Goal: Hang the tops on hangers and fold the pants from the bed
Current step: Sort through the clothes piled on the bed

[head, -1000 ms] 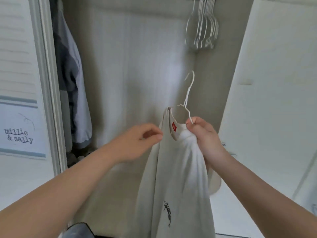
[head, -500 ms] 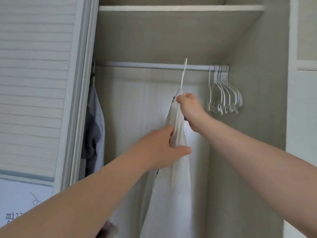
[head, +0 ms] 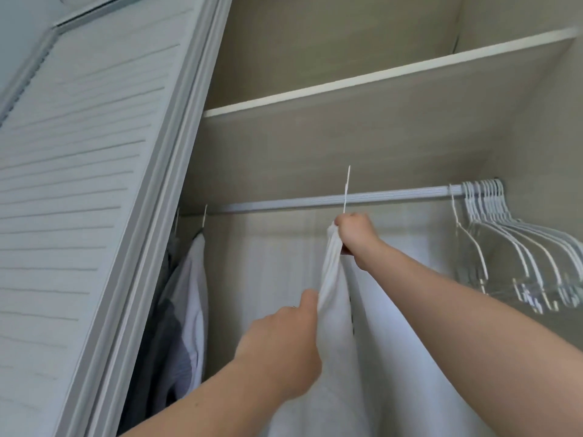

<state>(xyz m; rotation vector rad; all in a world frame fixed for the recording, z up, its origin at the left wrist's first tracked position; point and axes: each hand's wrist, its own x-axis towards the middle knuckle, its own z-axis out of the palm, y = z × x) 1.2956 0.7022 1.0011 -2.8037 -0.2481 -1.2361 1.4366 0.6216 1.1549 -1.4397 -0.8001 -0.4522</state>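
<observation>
Our right hand (head: 355, 234) is clenched just below the closet rod (head: 394, 197), fingers wrapped round the bunched collar of the white top (head: 378, 357) and the neck of its hanger (head: 347, 190). The wire hook stands up out of the fist, crosses the rod and ends above it. Seen edge-on, we cannot tell whether it has caught the rod yet. The top hangs straight down from that fist, well below the rod, between the garments already hung (head: 192, 294) at the rod's left end and the empty hangers (head: 504, 241) packed at its right end. We judge it light, soft and limp, likely to slide off thin wire, so the collar is the place to grip, with cloth and wire pinched together. Our left hand (head: 284, 348) sits lower, against the top's left fold, one digit raised along the edge. The other fingers are hidden, so we cannot say whether they grasp the cloth.
</observation>
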